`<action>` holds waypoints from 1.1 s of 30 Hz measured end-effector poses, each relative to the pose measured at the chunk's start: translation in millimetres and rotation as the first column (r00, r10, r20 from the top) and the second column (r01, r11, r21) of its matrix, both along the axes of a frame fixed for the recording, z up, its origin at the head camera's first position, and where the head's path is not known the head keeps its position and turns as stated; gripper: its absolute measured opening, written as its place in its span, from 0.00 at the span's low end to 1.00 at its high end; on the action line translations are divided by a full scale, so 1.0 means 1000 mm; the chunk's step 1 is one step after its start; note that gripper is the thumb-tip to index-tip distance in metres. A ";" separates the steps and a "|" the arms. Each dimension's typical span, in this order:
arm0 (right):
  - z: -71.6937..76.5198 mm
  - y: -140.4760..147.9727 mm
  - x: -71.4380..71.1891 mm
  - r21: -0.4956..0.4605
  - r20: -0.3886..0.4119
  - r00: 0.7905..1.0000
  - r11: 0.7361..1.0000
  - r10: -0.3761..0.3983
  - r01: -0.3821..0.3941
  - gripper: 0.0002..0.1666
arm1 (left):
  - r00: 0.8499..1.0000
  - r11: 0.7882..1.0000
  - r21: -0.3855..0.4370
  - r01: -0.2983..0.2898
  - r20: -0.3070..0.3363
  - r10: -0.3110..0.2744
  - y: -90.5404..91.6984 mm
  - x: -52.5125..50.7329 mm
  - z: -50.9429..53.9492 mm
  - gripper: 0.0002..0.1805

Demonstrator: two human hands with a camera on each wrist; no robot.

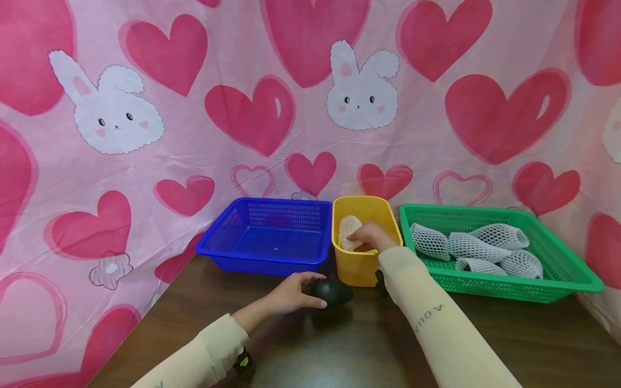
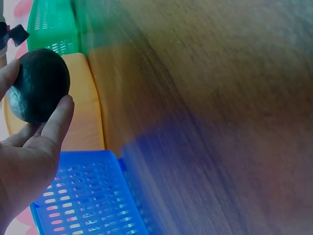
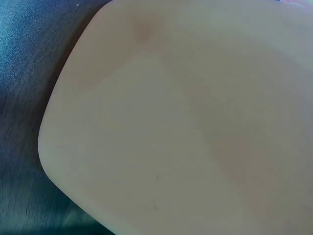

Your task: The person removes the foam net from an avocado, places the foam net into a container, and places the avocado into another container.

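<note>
Dark and smooth, an avocado (image 1: 332, 292) is gripped between the thumb and fingers of my left hand (image 1: 296, 293), just in front of the yellow bin (image 1: 356, 269). The left wrist view shows the same avocado (image 2: 40, 85) with fingers on both sides of it. My right hand (image 1: 372, 235) reaches into the yellow bin and pinches a white foam net sleeve (image 1: 349, 229); whether the sleeve has something inside, I cannot tell. In the right wrist view a blurred pale surface (image 3: 161, 127) fills most of the picture and hides the hand.
Left of the yellow bin stands a blue basket (image 1: 271, 261) with nothing visible inside. To the right, a green basket (image 1: 504, 288) holds several white foam net sleeves (image 1: 477, 247) that look filled. All three stand on a dark wooden table (image 1: 349, 345) before a heart-patterned cloth (image 1: 301, 145).
</note>
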State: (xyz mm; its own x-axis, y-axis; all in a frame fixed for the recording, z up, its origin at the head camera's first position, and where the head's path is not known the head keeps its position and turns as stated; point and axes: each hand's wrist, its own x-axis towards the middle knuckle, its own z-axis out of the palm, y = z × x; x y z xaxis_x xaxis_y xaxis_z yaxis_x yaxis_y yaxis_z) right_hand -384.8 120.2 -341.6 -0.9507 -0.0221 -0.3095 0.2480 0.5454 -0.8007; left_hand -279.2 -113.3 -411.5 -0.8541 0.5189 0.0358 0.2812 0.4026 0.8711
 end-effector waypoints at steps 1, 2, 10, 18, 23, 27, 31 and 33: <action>0.000 0.000 0.000 0.004 0.003 1.000 1.000 0.010 -0.010 0.20 | 1.000 1.000 0.002 -0.001 0.000 0.001 0.000 0.001 0.001 0.30; 0.000 0.000 0.000 0.010 0.005 1.000 1.000 0.021 -0.021 0.20 | 1.000 1.000 0.004 -0.001 -0.001 0.001 0.000 0.004 0.005 0.30; -0.002 0.001 0.002 0.095 0.032 0.994 0.990 0.106 -0.108 0.20 | 1.000 1.000 -0.002 -0.001 -0.013 0.001 0.000 0.007 0.005 0.30; -0.003 0.004 0.002 0.144 0.040 0.987 0.977 0.154 -0.158 0.25 | 1.000 1.000 -0.009 -0.005 -0.007 0.005 -0.002 0.003 -0.001 0.30; -0.004 0.007 -0.002 0.159 0.050 0.985 0.972 0.165 -0.171 0.26 | 1.000 1.000 -0.017 -0.009 -0.009 0.009 -0.002 0.003 -0.001 0.30; -0.002 0.008 -0.002 0.170 0.061 0.983 0.969 0.172 -0.180 0.29 | 1.000 1.000 -0.014 -0.006 -0.008 0.006 -0.003 0.003 0.001 0.31; 0.001 0.008 0.000 0.184 0.066 0.982 0.966 0.175 -0.184 0.30 | 1.000 1.000 -0.007 -0.005 -0.004 0.005 -0.003 0.003 0.002 0.31; 0.003 0.009 0.001 0.189 0.066 0.982 0.964 0.177 -0.187 0.31 | 1.000 1.000 -0.002 -0.005 0.000 0.005 -0.004 0.002 0.003 0.30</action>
